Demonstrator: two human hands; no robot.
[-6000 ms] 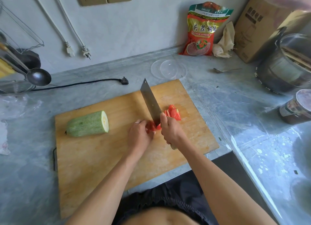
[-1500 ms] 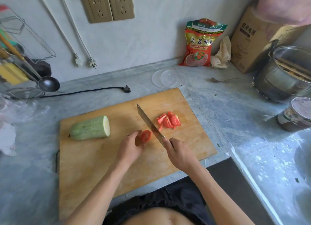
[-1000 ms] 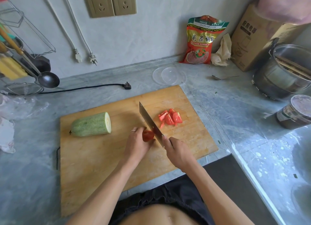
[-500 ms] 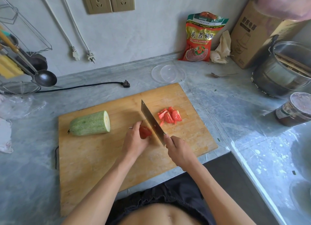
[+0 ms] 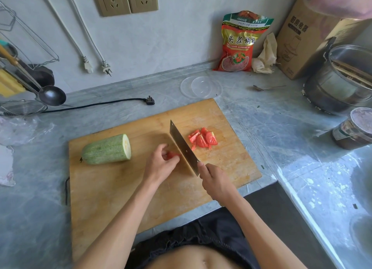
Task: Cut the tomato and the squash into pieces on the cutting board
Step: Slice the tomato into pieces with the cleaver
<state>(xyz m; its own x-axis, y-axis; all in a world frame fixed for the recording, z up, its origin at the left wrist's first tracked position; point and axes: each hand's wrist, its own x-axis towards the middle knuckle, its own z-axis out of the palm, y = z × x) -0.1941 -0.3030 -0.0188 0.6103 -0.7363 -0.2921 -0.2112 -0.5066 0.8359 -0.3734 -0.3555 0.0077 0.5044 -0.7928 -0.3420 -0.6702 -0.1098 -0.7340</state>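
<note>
Holding the tomato piece [image 5: 173, 155] in my curled left hand [image 5: 161, 164], right hand [image 5: 216, 183] wrapped tight round the cleaver [image 5: 183, 146], squash [image 5: 106, 149] left.

Over the last second and a half the cleaver [image 5: 184, 148] has swung from a raised slant to stand edge-down beside the remaining tomato piece [image 5: 172, 155]. The left hand [image 5: 161, 164] has curled closer over that piece, which now shows smaller than before.
</note>
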